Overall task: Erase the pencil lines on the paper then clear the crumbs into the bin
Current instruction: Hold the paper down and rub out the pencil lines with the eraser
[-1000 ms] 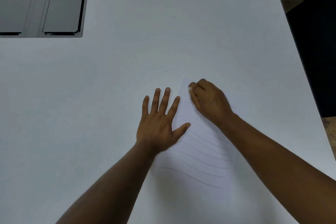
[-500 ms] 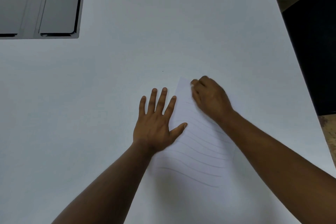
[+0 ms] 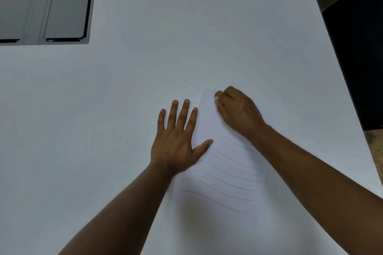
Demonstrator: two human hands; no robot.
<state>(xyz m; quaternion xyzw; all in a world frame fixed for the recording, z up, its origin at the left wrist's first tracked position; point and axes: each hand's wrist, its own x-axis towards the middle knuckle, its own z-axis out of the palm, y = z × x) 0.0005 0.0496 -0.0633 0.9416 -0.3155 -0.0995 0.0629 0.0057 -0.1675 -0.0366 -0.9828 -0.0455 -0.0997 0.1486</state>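
A white sheet of paper [image 3: 226,163] with several wavy pencil lines lies on the white table, tilted, just right of centre. My left hand [image 3: 178,141] rests flat with fingers spread on the paper's left edge, thumb on the sheet. My right hand [image 3: 236,109] is curled at the paper's far end, fingers closed on a small white eraser [image 3: 216,99] that barely shows at the fingertips and touches the sheet. The top of the sheet near the eraser looks free of lines. No bin is in view.
The white table [image 3: 186,37] fills most of the view. A dark grey recessed panel [image 3: 45,4] sits in its far left corner. The table's right edge runs diagonally past a dark object [image 3: 360,58] and a strip of floor.
My right hand has shifted slightly along the top of the paper with the eraser, a small rubbing movement. My left hand stays flat on the sheet's edge.
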